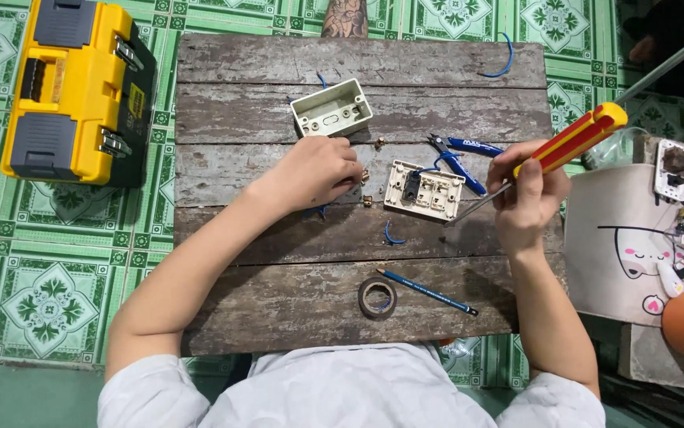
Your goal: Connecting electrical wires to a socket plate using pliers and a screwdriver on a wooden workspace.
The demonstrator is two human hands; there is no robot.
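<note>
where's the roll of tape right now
In the head view the roll of tape lies flat near the front edge of the wooden board, just left of the blue pencil.

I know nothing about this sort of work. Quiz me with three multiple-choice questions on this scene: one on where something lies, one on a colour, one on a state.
1. Where is the yellow plastic toolbox?
A. on the wooden board
B. on the green tiled floor beside the board
C. on the person's lap

2. What colours is the screwdriver handle?
A. red and yellow
B. blue
C. black

3. How does the right hand stand?
A. open and flat
B. closed round the screwdriver
C. out of view

Answers:
1 B, it sits on tiles left of the weathered wooden board.
2 A, striped in both colours.
3 B, fingers wrap the handle.
</note>
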